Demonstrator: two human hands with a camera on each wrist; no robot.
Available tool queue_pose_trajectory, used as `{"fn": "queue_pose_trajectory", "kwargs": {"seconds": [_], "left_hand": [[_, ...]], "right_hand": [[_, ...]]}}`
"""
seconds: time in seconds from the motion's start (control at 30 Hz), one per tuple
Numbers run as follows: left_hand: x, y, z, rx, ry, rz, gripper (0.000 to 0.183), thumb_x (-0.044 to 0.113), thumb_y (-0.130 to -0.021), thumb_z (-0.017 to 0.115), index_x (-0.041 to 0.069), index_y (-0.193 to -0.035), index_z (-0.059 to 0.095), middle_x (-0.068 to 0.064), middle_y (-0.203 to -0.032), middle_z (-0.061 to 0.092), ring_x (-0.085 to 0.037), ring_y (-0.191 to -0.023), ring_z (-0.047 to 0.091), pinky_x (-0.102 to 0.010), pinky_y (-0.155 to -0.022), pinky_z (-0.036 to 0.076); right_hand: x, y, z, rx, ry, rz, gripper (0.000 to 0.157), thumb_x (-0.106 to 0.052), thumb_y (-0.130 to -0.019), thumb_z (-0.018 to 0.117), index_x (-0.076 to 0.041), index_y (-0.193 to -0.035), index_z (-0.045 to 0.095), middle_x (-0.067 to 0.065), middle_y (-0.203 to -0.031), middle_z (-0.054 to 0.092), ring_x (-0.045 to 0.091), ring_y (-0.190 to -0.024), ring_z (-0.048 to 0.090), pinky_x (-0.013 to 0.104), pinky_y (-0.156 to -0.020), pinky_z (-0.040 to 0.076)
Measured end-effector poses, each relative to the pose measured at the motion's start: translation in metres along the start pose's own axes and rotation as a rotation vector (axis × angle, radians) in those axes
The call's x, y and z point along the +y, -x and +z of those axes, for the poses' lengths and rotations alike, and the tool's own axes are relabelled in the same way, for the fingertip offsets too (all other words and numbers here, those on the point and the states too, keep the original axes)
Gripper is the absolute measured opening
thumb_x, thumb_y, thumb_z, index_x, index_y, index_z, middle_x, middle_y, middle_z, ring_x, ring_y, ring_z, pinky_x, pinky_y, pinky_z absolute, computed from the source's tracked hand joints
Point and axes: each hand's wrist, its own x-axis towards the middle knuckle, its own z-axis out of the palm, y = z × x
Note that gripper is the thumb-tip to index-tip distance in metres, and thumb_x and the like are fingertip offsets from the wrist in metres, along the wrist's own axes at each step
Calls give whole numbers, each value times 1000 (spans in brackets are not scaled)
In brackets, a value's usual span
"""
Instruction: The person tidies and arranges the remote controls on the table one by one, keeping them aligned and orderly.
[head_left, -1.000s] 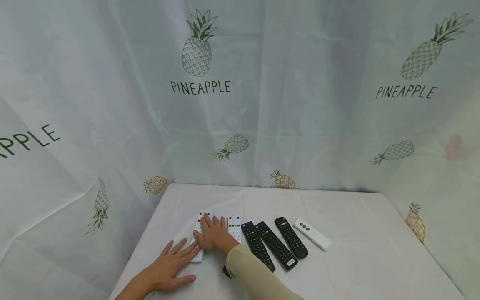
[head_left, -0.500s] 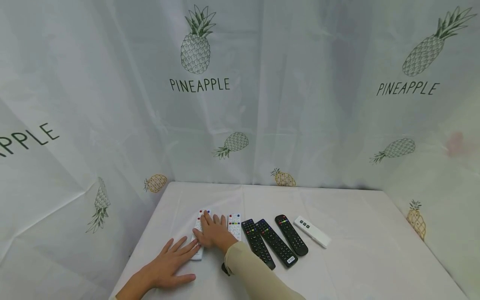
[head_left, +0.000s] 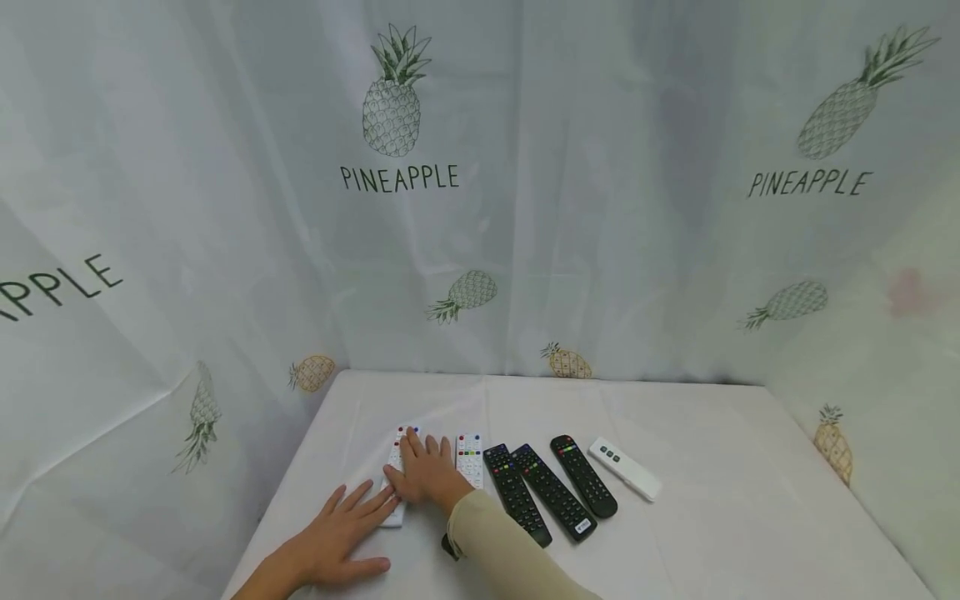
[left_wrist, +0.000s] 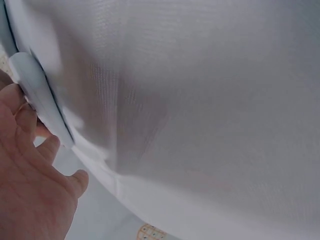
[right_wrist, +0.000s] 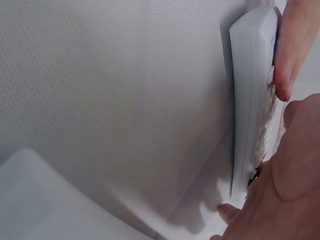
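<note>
A white remote control (head_left: 392, 517) lies lengthwise on the table's left part, with coloured buttons at its far end. My right hand (head_left: 426, 473) rests over its upper half, fingers extended across the buttons. With fingers spread, my left hand (head_left: 333, 540) touches the remote's near half with its fingertips; its thumb points away to the right. In the left wrist view, the remote (left_wrist: 41, 95) shows its white side beside my left hand (left_wrist: 32, 187). The right wrist view has the remote (right_wrist: 247, 100) edge-on, flat on the cloth, next to my right hand (right_wrist: 287, 175).
To the right lie a second white remote (head_left: 469, 458), three black remotes (head_left: 519, 495) (head_left: 555, 493) (head_left: 583, 475) and a slim white remote (head_left: 625, 469). A black object (head_left: 448, 546) is mostly hidden under the right sleeve. Pineapple-print curtains (head_left: 600, 208) surround the white table (head_left: 720, 500).
The head view shifts slightly up and down. Both hands stay almost where they were on the white remote, and the other remotes have not moved.
</note>
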Motion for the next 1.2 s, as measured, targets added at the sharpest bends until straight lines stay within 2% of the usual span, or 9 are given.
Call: {"fn": "queue_pose_trajectory", "kwargs": {"seconds": [0.2,0.43,0.77,1.0,1.2], "left_hand": [[-4,-7,-2,-4,-13,-25,80,69,-89,53,23,-153,38,4,-159,37,-41,-143,35,-73,-104,27],[0,2,-2,-23,20,-36,81,69,-88,56,21,-152,42,2,-157,40,-44,-141,37,-74,-103,27],[1,2,0,-2,11,-29,82,68,-88,56,21,-152,41,1,-158,40,-43,-142,37,-73,-104,28],[3,11,4,-38,45,-24,81,69,-88,54,23,-153,39,2,-158,38,-44,-141,37,-74,-101,28],[1,5,-4,-36,35,-29,81,68,-89,55,22,-154,38,1,-159,37,-45,-142,35,-74,-103,26]], "right_hand": [[3,-6,-6,17,34,4,73,-65,-101,21,-20,-158,24,-5,-167,17,28,-150,27,53,-121,19],[-1,-4,1,-25,-20,-3,74,-66,-100,27,-21,-158,24,-4,-167,17,29,-150,26,52,-122,17],[-1,-3,4,12,-15,15,74,-67,-99,25,-22,-158,24,-6,-166,18,27,-150,26,51,-122,17],[-5,8,9,-7,-40,6,74,-67,-99,29,-20,-157,29,-3,-165,21,29,-149,29,53,-121,20],[-3,-1,7,15,-9,13,75,-67,-99,26,-21,-158,26,-3,-166,19,29,-151,26,53,-122,17]]}}
